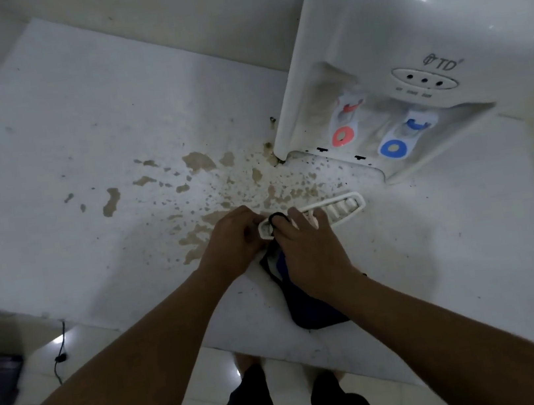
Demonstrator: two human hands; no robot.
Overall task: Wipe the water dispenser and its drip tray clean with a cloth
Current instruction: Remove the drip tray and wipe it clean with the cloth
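Your left hand point(233, 238) pinches the near-left end of the white slotted plastic drip tray point(336, 211) on the stained white table point(45, 166); your right hand point(307, 248), just beside it, presses the dark blue cloth point(310, 313) into that end; the tray's long axis runs up-right, toward the white water dispenser point(405, 25).

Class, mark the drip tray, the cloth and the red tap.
drip tray point(346, 208), head view, slotted right end.
cloth point(313, 313), head view, dark fold under the wrist.
red tap point(343, 135), head view, round lever.
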